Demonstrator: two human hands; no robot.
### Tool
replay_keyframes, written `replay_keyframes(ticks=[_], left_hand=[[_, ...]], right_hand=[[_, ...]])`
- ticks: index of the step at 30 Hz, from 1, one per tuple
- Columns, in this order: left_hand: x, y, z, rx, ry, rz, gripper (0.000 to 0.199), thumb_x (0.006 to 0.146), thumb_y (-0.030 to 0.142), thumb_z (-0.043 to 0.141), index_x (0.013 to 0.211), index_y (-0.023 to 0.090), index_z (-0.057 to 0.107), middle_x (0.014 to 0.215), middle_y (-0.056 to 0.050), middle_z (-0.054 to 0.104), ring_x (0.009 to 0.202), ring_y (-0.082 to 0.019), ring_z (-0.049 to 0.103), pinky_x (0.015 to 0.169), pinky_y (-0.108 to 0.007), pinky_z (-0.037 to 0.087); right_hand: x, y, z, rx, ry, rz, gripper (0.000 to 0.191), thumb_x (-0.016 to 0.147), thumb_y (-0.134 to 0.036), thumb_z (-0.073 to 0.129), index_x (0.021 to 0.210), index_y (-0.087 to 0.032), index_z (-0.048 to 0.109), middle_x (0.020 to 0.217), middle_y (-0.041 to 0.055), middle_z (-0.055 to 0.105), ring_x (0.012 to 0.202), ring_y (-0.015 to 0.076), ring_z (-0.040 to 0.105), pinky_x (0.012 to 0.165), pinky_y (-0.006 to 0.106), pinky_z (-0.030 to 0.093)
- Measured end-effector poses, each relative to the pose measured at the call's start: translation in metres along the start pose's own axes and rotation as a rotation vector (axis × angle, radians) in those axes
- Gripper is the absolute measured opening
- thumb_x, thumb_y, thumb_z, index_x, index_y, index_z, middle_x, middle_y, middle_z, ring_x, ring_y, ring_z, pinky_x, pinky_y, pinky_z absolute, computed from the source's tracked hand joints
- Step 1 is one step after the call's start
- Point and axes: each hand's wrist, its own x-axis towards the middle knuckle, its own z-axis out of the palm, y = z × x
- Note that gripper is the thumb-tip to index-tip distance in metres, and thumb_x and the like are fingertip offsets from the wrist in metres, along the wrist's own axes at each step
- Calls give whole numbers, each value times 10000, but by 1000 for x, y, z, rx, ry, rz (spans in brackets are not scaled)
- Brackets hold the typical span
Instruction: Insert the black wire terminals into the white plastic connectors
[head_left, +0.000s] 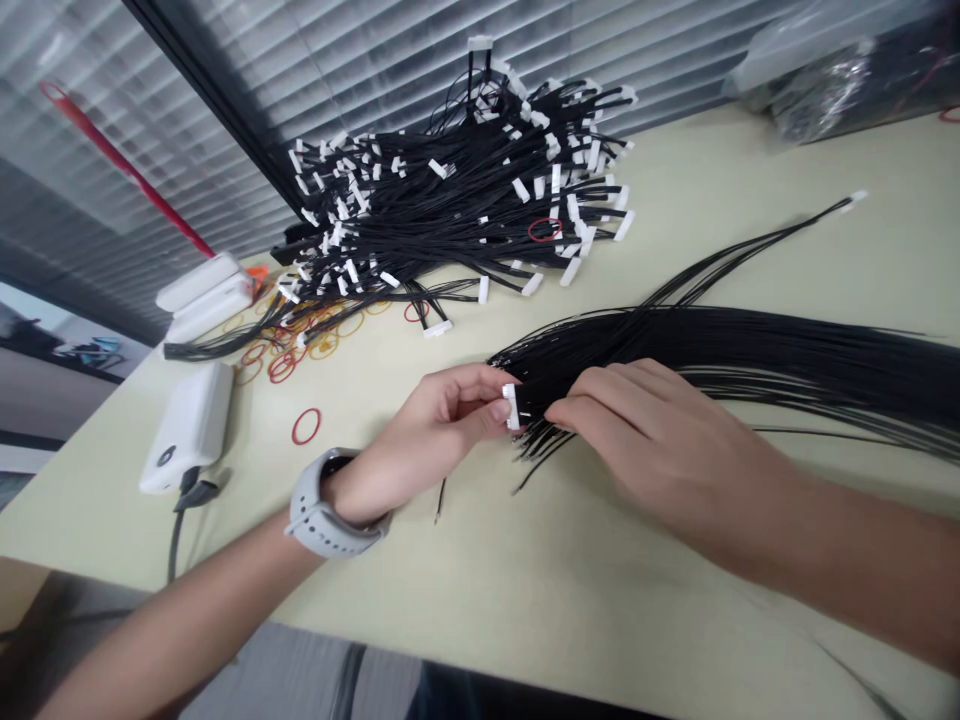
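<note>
Two lots of black wire lay on the cream bench [480, 610]: a far heap of leads [450, 200] with white connectors already on their ends, and a nearer loose wire bundle [757, 350] stretched across to the right. Only one connector [853, 201] showed out on a bundle strand at upper right; most near ends looked uncapped, though too fine to be sure. Pinched at the bundle's near end: a white plastic connector [511, 405], held between thumb and curled fingers of the left hand [454, 410], wrist bent, grey smartwatch [330, 510] on the forearm. Right hand [645, 440] was palm down over the strands just behind it, fingers [592, 395] together and touching wires, thumb hidden, grip unclear. Both forearms came in low from the edges of view. Off to the left: red rubber bands [306, 426] scattered on the bench, plus a white power bank [187, 428] with cable attached.
</note>
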Motion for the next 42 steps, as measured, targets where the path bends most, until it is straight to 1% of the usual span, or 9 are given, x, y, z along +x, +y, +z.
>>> replay_keyframes(ticks=[6, 10, 20, 24, 28, 33, 36, 39, 42], left_hand=[[-1, 2, 1, -7, 20, -28, 90, 821, 121, 566, 911, 111, 565, 774, -16, 596, 707, -86, 547, 670, -182, 435], [-2, 3, 1, 5, 16, -33, 92, 825, 121, 560, 916, 110, 563, 776, -17, 595, 713, -86, 546, 673, -178, 432], [-1, 3, 1, 13, 12, -26, 104, 819, 116, 566, 921, 106, 583, 786, -19, 604, 712, -85, 553, 665, -177, 438], [-1, 3, 1, 11, 18, -24, 106, 814, 122, 575, 918, 109, 595, 775, -15, 613, 710, -85, 556, 668, -180, 439], [-1, 3, 0, -5, 13, -24, 105, 804, 123, 590, 908, 118, 605, 767, -8, 620, 711, -87, 566, 678, -188, 450], [-2, 3, 1, -47, 36, -45, 117, 778, 123, 624, 894, 121, 618, 750, -13, 641, 691, -96, 582, 675, -207, 463], [-3, 3, 4, -84, 44, -65, 130, 770, 130, 634, 898, 122, 618, 758, -19, 651, 696, -103, 595, 679, -216, 469], [-4, 4, 5, -98, 38, -54, 128, 767, 134, 641, 894, 124, 625, 761, -19, 653, 697, -102, 597, 681, -214, 474], [-6, 7, 4, -125, 43, -3, 121, 780, 153, 637, 899, 136, 630, 782, -21, 654, 706, -94, 591, 666, -187, 470]], right_hand=[[2, -1, -3, -18, 22, -38, 283, 801, 23, 397, 843, -41, 669, 682, 127, 582, 647, 217, 523, 575, 346, 421], [3, -2, -4, -21, 20, -45, 302, 830, 0, 375, 846, -48, 673, 656, 115, 571, 642, 214, 524, 572, 342, 420], [2, 0, -1, 39, 7, -13, 331, 814, 30, 345, 869, -38, 664, 679, 115, 553, 656, 207, 501, 584, 343, 400], [-1, 0, 2, 133, 1, 37, 338, 798, 50, 337, 889, -62, 643, 727, 92, 537, 672, 182, 459, 606, 321, 381], [-4, 3, 8, 226, -25, 118, 291, 757, 61, 401, 878, -106, 607, 772, 52, 509, 677, 154, 407, 616, 290, 357], [-3, 2, 13, 254, -9, 89, 297, 781, 49, 377, 898, -81, 616, 762, 68, 512, 689, 165, 408, 620, 300, 360], [-2, 0, 14, 308, 12, 77, 290, 818, 20, 362, 897, -85, 620, 763, 72, 524, 693, 161, 419, 628, 299, 367], [1, 0, 13, 357, 22, 87, 262, 843, -15, 374, 904, -104, 613, 790, 71, 544, 699, 152, 445, 637, 293, 381], [6, 4, 8, 303, 92, 82, 173, 862, -139, 459, 962, -100, 595, 850, 95, 570, 759, 176, 498, 668, 311, 406]])
